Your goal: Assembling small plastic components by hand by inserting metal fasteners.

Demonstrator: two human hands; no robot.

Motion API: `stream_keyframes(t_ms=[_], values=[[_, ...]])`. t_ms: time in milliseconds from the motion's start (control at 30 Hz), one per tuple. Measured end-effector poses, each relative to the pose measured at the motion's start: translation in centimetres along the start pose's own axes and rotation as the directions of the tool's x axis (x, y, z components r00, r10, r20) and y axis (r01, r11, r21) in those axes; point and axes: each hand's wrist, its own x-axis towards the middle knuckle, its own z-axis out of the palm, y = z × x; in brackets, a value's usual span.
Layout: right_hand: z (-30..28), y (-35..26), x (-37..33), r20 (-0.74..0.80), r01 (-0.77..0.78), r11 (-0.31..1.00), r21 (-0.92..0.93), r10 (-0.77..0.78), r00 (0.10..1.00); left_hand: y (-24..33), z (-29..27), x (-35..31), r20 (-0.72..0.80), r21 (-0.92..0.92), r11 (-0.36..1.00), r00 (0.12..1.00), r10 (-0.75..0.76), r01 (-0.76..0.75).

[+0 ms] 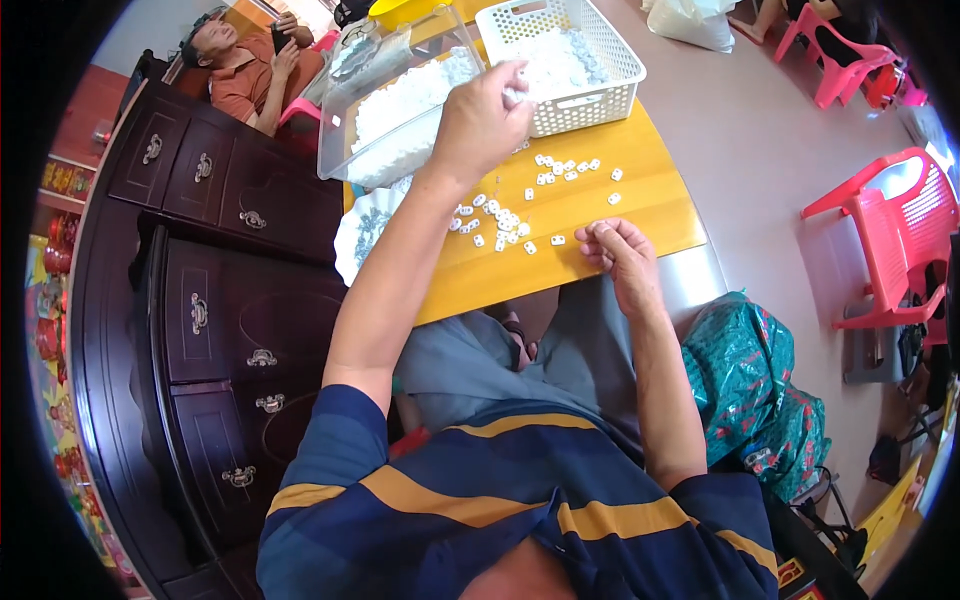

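Note:
My left hand (482,125) reaches over the near left corner of a white perforated basket (590,107). Its fingers are curled together, and whatever they hold is too small to make out. White pieces (555,60) fill the basket. Above the table's near right part, my right hand (622,262) has thumb and fingertips pinched together; what is between them, if anything, I cannot tell. Several small white pieces with dark spots (508,222) lie scattered on the yellow wooden table (655,185) between my hands. A clear plastic bin (340,150) of white pieces stands left of the basket.
A white bag (352,235) sits at the table's left edge, beside a dark wooden cabinet (235,310). Green patterned bags (740,355) are by my right arm. Pink plastic chairs (885,240) stand at right. A person (245,85) sits at the back left holding a dark phone.

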Motion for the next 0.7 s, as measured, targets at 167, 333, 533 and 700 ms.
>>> stream_keyframes(t_ms=[167,333,533,700], values=[[0.7,0.0,0.1,0.012,-0.007,1.000,-0.014,0.007,1.000,-3.0,0.6,-7.2,0.257,0.124,0.981,0.950,-0.177,0.149],[0.7,0.0,-0.1,0.016,0.005,0.999,-0.052,-0.004,1.000,-4.7,2.2,-11.4,0.304,0.286,0.949,0.927,-0.220,0.132],[0.5,-0.1,0.0,0.006,0.009,0.998,-0.066,-0.009,1.000,-4.4,3.2,-11.1,0.346,0.323,0.937,0.904,-0.250,0.135],[0.8,0.1,0.2,0.010,0.029,0.997,-0.070,-0.028,1.000,-4.7,4.0,-10.6,0.401,0.435,0.900,0.890,-0.217,0.024]])
